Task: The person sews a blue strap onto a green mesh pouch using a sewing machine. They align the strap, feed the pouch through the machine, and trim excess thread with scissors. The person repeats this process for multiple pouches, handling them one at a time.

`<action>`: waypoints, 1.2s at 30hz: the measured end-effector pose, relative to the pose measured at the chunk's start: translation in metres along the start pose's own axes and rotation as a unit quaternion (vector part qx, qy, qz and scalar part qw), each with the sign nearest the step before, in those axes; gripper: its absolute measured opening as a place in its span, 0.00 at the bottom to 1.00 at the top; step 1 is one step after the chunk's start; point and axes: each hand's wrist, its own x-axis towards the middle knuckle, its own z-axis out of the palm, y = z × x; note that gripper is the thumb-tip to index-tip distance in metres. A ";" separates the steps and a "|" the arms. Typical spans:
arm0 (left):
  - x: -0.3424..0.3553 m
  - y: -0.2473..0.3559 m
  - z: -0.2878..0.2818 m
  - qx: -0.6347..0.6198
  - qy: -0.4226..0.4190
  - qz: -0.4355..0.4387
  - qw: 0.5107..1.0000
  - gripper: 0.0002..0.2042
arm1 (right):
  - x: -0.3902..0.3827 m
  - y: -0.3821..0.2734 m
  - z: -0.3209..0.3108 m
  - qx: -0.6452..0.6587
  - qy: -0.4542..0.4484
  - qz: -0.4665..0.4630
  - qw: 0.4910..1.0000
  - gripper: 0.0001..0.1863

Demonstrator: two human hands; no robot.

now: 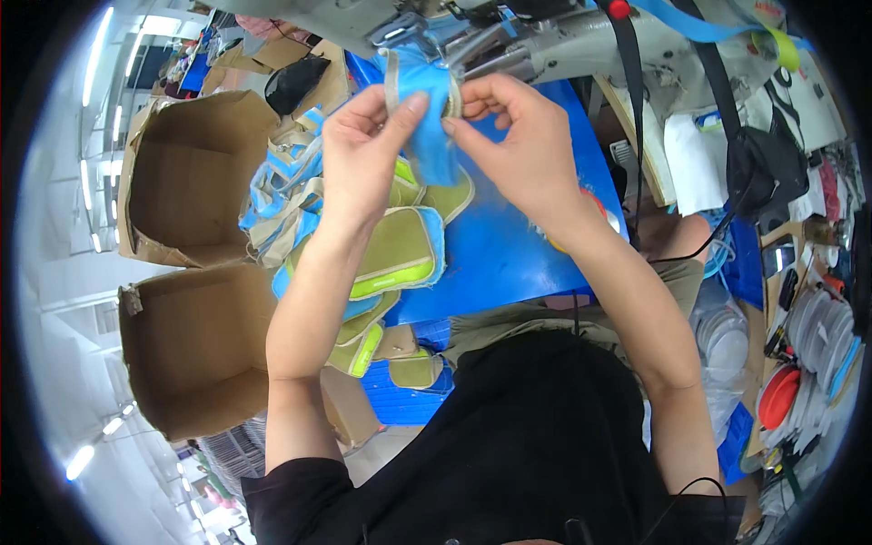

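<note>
Both hands pinch one blue fabric piece [425, 109]: the left hand [363, 150] grips its beige-edged top with thumb and fingers, the right hand [509, 136] closes on the same edge, keeping it taut just below the sewing machine [563, 41]. Beneath, sewn olive pouches [400, 250] trail off the blue table [518, 245] toward two cardboard boxes [182, 182].

Two open brown cardboard boxes [186, 177] [195, 350] stand at the left, one behind the other.
</note>
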 end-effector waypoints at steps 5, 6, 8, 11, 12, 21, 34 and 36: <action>0.005 0.007 0.004 -0.119 -0.020 -0.066 0.991 0.09 | -0.004 0.016 0.004 -0.109 0.058 -0.091 0.988 0.09; 0.005 0.009 0.007 -0.145 -0.021 -0.083 0.986 0.09 | -0.003 0.018 0.003 -0.143 0.065 -0.119 0.980 0.09; 0.003 0.010 0.008 -0.184 -0.023 -0.113 0.976 0.09 | -0.003 0.018 0.002 -0.175 0.070 -0.147 0.971 0.09; 0.003 0.009 0.008 -0.210 -0.030 -0.140 0.967 0.10 | -0.003 0.016 0.003 -0.159 0.073 -0.147 0.974 0.10; 0.002 0.009 0.009 -0.210 -0.030 -0.145 0.966 0.10 | -0.005 0.015 0.003 -0.143 0.076 -0.143 0.976 0.10; 0.000 -0.003 0.010 -0.142 0.004 -0.086 0.986 0.12 | -0.004 0.019 0.012 -0.041 0.081 -0.086 0.992 0.08; 0.008 -0.006 0.021 -0.109 0.022 -0.054 0.992 0.16 | -0.007 0.015 0.006 -0.018 0.059 -0.069 0.996 0.08; 0.014 -0.005 0.018 -0.124 0.015 -0.072 0.989 0.17 | -0.003 0.014 0.008 0.004 0.060 -0.039 0.997 0.08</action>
